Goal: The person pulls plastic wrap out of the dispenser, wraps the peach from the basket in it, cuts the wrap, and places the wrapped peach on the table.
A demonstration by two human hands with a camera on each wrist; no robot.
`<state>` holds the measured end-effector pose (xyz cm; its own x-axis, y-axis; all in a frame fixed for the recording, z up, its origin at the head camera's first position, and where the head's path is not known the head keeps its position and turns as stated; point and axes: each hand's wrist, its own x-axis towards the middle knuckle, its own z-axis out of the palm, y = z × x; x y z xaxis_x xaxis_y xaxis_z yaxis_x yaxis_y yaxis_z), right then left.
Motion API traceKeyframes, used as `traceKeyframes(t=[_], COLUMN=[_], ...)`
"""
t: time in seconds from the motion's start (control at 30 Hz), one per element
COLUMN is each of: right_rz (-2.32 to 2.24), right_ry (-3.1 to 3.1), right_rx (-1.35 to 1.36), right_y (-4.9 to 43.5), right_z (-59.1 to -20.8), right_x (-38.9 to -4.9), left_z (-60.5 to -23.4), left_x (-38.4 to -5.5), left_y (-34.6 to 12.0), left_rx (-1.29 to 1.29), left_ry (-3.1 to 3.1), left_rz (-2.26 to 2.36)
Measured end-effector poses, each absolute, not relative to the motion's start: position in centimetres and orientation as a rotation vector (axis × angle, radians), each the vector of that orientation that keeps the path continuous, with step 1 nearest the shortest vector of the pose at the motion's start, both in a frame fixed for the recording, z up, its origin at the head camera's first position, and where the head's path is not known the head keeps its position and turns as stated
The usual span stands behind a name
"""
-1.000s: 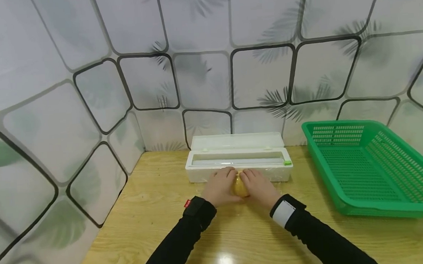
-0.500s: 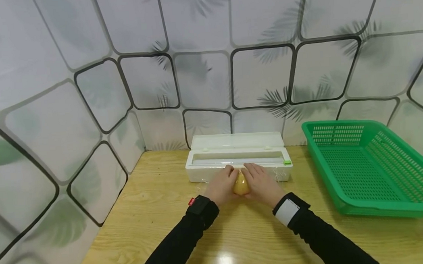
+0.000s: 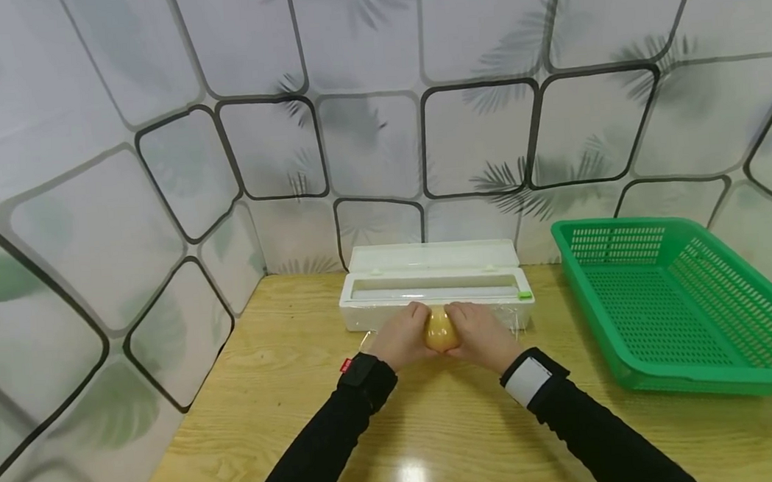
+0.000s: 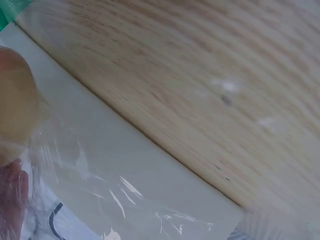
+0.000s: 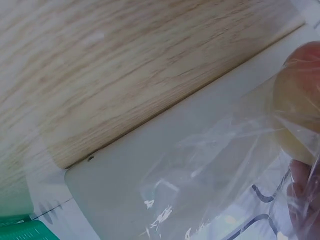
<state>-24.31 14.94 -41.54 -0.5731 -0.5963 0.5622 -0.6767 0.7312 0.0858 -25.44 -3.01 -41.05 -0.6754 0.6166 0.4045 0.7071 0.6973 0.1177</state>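
Observation:
A yellow, pear-shaped fruit (image 3: 441, 330) is held up between both hands, in front of an open white cling film dispenser (image 3: 397, 315). My left hand (image 3: 401, 337) grips its left side and my right hand (image 3: 481, 335) its right side, thumbs below. Clear cling film (image 5: 215, 165) lies over the fruit and trails sideways in the right wrist view. In the left wrist view the fruit (image 4: 15, 105) shows at the left edge, with film (image 4: 85, 165) spread across the dispenser's front. Most fingertips are hidden behind the fruit.
The dispenser's lid (image 3: 433, 256) stands raised against the patterned wall, and a green slider (image 3: 525, 295) sits at its right end. To the right is a green plastic basket (image 3: 720, 383). Everything stands on a wooden table (image 3: 289, 394).
Both hands have turned the fruit slightly and lifted it, so more of it shows between them. The fingers have curled in around its sides. Dispenser and basket stay put.

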Motion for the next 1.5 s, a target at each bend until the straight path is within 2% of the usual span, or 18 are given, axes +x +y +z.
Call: traceKeyframes(t=[1.5], right_rz=[0.405], right_ry=[-2.751], right_rx=[0.803], right_y=[14.8], right_z=[-41.3], right_x=[-24.4], left_z=[-41.2], left_x=[-26.6], left_y=[-2.6], left_rx=[-0.978], left_ry=[-2.875], left_rz=[-0.573])
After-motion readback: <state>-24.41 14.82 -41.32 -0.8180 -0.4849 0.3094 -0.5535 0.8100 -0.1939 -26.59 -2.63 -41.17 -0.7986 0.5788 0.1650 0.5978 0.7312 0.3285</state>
